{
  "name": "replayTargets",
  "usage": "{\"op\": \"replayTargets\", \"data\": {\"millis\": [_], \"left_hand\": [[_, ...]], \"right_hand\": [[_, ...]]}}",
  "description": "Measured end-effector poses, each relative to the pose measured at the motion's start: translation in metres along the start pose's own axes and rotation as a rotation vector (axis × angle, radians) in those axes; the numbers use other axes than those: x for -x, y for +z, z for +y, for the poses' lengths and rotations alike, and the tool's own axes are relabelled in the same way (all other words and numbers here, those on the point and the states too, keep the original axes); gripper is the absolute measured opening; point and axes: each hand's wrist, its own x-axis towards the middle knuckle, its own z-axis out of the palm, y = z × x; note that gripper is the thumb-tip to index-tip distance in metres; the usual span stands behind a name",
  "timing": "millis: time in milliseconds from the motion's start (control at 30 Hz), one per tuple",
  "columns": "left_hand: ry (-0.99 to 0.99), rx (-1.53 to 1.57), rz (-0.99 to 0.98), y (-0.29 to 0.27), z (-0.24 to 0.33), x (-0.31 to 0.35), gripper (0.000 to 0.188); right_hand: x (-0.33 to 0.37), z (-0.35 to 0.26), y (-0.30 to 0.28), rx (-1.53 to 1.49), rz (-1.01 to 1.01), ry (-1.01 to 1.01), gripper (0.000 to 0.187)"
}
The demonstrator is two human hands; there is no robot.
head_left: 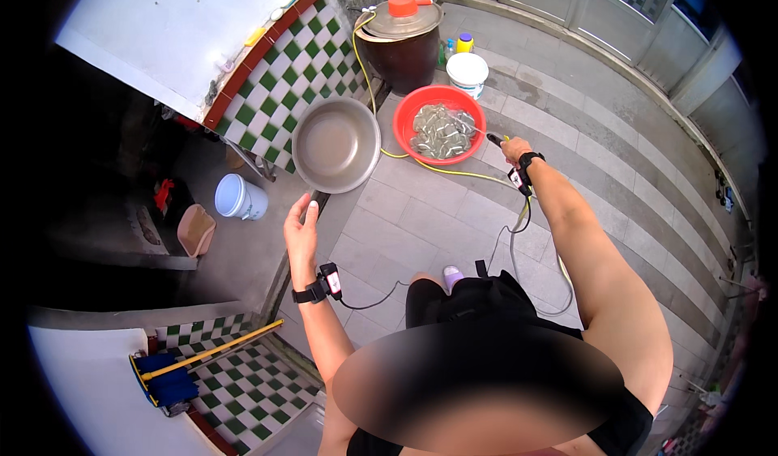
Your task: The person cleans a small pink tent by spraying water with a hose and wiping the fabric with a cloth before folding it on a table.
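Note:
My left hand [301, 227] is closed at the near rim of a round grey metal pan [336, 144], around what looks like its short dark handle. The pan's hollow faces up toward me and looks bare inside. Out to the right, my right hand [515, 149] grips a black spray nozzle [493, 139]. A thin streak, seemingly water, runs from the nozzle's tip to the red plastic basin [403, 136]. Clear greenish, glassy-looking rounded items [443, 132] fill that basin; their exact kind cannot be made out.
A yellow hose [466, 172] crosses the paved floor. A big dark lidded jar [401, 59] and a white bucket [468, 71] stand beyond the basin. Left are a pale blue bucket [241, 196], a pink tub [196, 231], a checkered tiled wall [284, 83] and a blue broom [170, 379].

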Motion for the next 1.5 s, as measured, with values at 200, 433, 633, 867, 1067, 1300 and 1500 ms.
{"op": "replayTargets", "data": {"millis": [200, 433, 633, 867, 1067, 1300, 1500], "left_hand": [[0.023, 0.018, -0.155, 0.068, 0.029, -0.208, 0.046], [-0.207, 0.002, -0.366, 0.21, 0.021, -0.503, 0.051], [-0.351, -0.007, -0.433, 0.36, -0.005, -0.74, 0.043], [-0.238, -0.346, -0.247, 0.48, -0.036, -0.992, 0.045], [-0.271, -0.457, -0.291, 0.584, -0.03, -1.09, 0.044], [-0.205, -0.403, -0.18, 0.617, -0.06, -1.135, 0.047], [0.124, -1.152, -0.251, 0.607, -0.053, -1.166, 0.065]], "right_hand": [[-0.094, -0.061, -0.018, 0.084, 0.089, -0.024, 0.058], [-0.197, -0.119, 0.033, 0.131, -0.056, 0.189, 0.047], [-0.282, -0.156, 0.063, 0.228, -0.058, 0.233, 0.054], [-0.351, -0.183, 0.097, 0.295, -0.012, 0.232, 0.056], [-0.362, -0.146, 0.128, 0.225, 0.004, 0.295, 0.056], [-0.369, -0.13, 0.178, 0.278, 0.113, 0.15, 0.042], [-0.377, -0.141, 0.177, 0.274, 0.101, 0.092, 0.045]]}}
